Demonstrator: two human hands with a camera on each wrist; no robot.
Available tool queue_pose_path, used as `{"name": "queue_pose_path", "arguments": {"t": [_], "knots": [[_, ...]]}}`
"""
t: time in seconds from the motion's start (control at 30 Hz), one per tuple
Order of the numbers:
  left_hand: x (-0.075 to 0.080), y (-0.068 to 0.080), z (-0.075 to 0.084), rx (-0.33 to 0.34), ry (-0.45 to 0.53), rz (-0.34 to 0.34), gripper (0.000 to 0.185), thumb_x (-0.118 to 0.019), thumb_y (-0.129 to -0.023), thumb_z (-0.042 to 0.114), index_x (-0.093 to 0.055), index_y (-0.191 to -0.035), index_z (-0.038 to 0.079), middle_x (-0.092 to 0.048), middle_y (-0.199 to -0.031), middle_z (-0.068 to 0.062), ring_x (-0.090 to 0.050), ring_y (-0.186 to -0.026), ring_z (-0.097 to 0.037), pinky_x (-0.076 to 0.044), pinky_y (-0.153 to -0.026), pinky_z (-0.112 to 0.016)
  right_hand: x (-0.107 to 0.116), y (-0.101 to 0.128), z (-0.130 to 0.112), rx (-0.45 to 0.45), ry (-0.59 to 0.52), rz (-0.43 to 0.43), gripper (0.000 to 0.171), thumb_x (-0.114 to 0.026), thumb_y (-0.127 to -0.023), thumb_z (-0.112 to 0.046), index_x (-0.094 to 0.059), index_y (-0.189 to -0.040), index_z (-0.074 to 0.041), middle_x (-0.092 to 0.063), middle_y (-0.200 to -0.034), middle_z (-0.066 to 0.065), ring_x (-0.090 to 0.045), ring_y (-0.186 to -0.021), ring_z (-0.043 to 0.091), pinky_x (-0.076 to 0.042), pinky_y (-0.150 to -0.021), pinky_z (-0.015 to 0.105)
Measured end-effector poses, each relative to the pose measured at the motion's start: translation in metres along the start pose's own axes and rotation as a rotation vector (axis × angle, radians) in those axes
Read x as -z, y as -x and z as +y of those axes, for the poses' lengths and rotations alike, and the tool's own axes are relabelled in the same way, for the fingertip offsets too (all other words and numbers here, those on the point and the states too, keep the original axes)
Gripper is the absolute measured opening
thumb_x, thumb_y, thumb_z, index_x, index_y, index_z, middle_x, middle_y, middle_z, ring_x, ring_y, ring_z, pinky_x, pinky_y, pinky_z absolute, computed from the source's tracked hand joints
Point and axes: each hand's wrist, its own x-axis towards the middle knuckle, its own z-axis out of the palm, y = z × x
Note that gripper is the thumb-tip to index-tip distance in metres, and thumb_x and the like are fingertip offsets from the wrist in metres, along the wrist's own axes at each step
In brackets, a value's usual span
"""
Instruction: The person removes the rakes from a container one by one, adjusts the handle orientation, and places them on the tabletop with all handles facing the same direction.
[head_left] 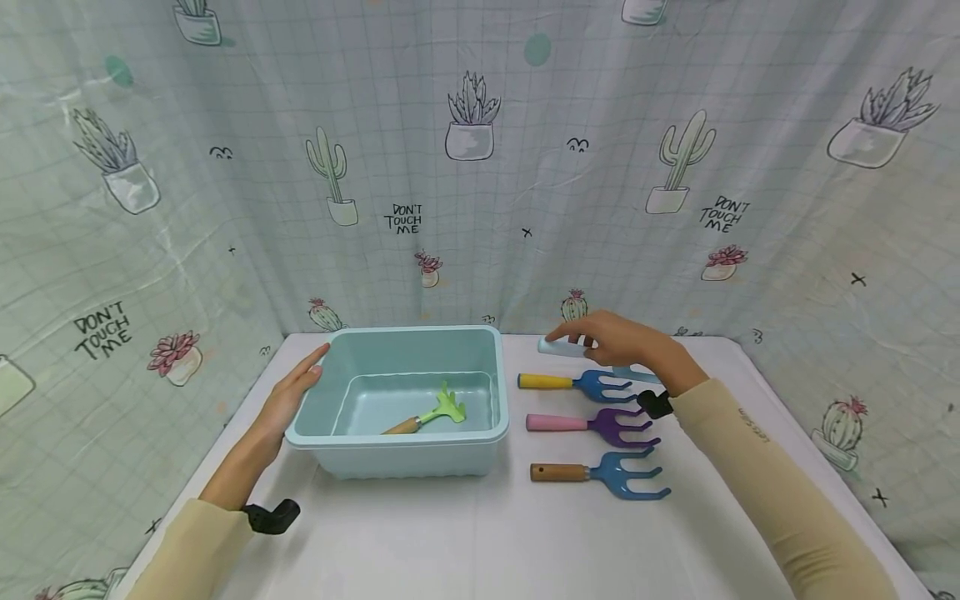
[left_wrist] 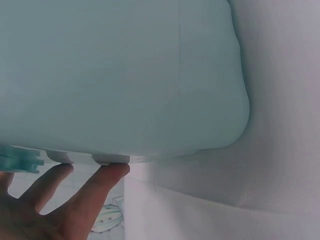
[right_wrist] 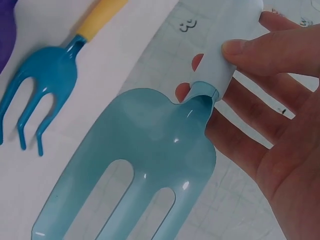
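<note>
My right hand (head_left: 626,343) pinches the pale handle of a light blue hand fork (right_wrist: 155,130) at the back right, thumb on one side and fingertips on the other. Below the handle, the fork's broad tines show fully in the right wrist view. On the left, my other hand (head_left: 288,396) touches the side of a light blue plastic basin (head_left: 408,460) near its rim, fingers fairly straight. Inside the basin lies a small green hand rake (head_left: 447,406) with a wooden handle.
In a column right of the basin lie a blue fork with a yellow handle (head_left: 546,382), a purple fork with a pink handle (head_left: 557,423) and a blue fork with a wooden handle (head_left: 558,473). A cactus-print cloth (head_left: 525,192) hangs behind the white table (head_left: 450,542).
</note>
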Motion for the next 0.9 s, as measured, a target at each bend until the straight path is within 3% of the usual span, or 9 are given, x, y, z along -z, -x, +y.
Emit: {"name": "queue_pose_path", "arguments": {"t": [0.4,0.9], "knots": [[0.000,-0.002,0.000,0.008,0.004,-0.012,0.059,-0.026,-0.112,0.050,-0.010,-0.167,0.036,0.001,-0.176,-0.006,-0.001,-0.161,-0.045,-0.011,-0.120,-0.077,0.000,0.018,0.022,-0.037,0.016,-0.010,0.060,-0.058,-0.091,0.011,-0.064,-0.142,-0.020,-0.069,-0.132,0.017,-0.070,-0.110,0.035,-0.063,-0.086,0.042],[0.001,0.002,0.001,-0.015,0.001,-0.006,0.064,-0.029,-0.110,0.057,-0.013,-0.167,0.034,-0.002,-0.176,-0.006,-0.002,-0.161,-0.044,-0.009,-0.120,-0.078,-0.002,0.040,0.062,-0.116,-0.023,0.001,0.054,-0.064,-0.089,0.010,-0.067,-0.137,-0.015,-0.070,-0.122,0.022,-0.071,-0.106,0.040,-0.064,-0.081,0.046]]}}
